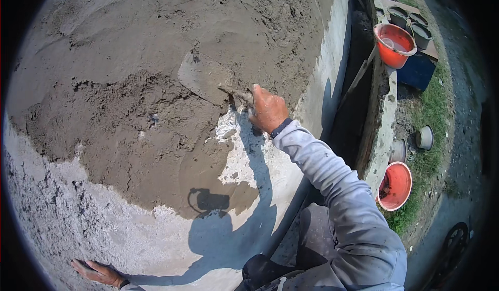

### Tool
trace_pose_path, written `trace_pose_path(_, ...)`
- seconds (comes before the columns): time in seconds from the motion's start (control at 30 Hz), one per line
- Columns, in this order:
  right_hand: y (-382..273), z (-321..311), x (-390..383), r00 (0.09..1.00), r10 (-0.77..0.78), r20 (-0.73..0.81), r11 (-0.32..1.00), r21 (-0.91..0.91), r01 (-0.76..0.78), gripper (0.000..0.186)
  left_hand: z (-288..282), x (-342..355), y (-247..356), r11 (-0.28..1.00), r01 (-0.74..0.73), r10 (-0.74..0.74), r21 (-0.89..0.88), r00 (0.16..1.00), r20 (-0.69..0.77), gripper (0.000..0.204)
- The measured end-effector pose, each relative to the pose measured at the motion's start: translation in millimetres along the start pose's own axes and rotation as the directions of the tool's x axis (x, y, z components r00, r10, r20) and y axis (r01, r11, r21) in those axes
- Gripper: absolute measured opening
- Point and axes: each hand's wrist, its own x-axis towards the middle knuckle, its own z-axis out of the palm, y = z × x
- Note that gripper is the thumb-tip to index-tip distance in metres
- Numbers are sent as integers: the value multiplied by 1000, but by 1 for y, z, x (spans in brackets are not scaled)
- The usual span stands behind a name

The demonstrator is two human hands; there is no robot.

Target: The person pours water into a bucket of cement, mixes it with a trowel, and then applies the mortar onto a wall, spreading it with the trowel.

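Note:
My right hand (pixel 269 110) is wrapped round the handle of a trowel (pixel 200 78), its mortar-covered blade lying flat against wet grey mortar (pixel 135 119). Beneath the trowel's handle a patch of pale, uncoated wall (pixel 240 161) shows through the mortar. Far to the lower left, my left hand (pixel 97 273) rests with fingers stretched out on the rough, bare pale surface (pixel 104 223) below the mortar's ragged lower edge. My shadow falls across the mortar and the pale surface.
On the right a narrow concrete ledge (pixel 383 130) runs past a dark gap. An orange bucket (pixel 395 46) stands on it, with dark buckets (pixel 420 33) behind. Lower down, another orange bucket (pixel 396 186) and a small pale bucket (pixel 424 137) sit near the grass. A wheel (pixel 452 249) shows at lower right.

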Motion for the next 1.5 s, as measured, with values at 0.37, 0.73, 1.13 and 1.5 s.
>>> trace_pose_path(0.37,-16,-6,34,970,214,114,810,534,-242,25,4,7,18,998,60,-60,-22,998,-7,51)
trace_pose_path(0.73,-25,19,-105,961,244,128,900,338,-273,44,3,1,14,999,49,-49,-6,999,-13,53)
trace_pose_path(1.13,141,128,-155,109,871,480,53,128,-990,21,4,4,17,999,50,-50,-5,999,-8,59)
trace_pose_path(1.5,9,47,-67,628,543,557,127,685,-717,16,-15,-2,22,984,153,-153,89,988,-3,52)
